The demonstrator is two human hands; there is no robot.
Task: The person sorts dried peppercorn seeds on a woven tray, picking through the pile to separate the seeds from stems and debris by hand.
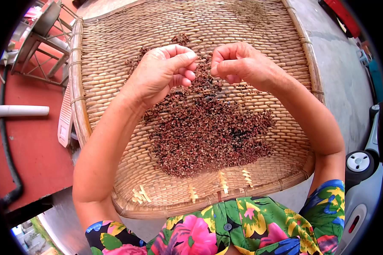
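Observation:
My left hand (168, 70) is held above a woven winnowing tray (115, 59), thumb pressed to the forefinger and the other fingers curled. Just to its right, my right hand (238, 63) makes a similar pinch, with a small gap between the two hands. Whatever is between the fingertips of either hand is too small to make out. Beneath them, a pile of dried reddish-brown husks mixed with shiny black seeds (200, 136), looking like Sichuan peppercorns, spreads over the tray. A smaller clump of husks (181, 39) lies beyond my hands.
Thin greenish-brown stalks (249, 12) lie at the tray's far right. To the left are a red surface (34, 148), a white pipe (19, 111) and a metal frame (47, 51). A grey object with a wheel (358, 162) stands at the right.

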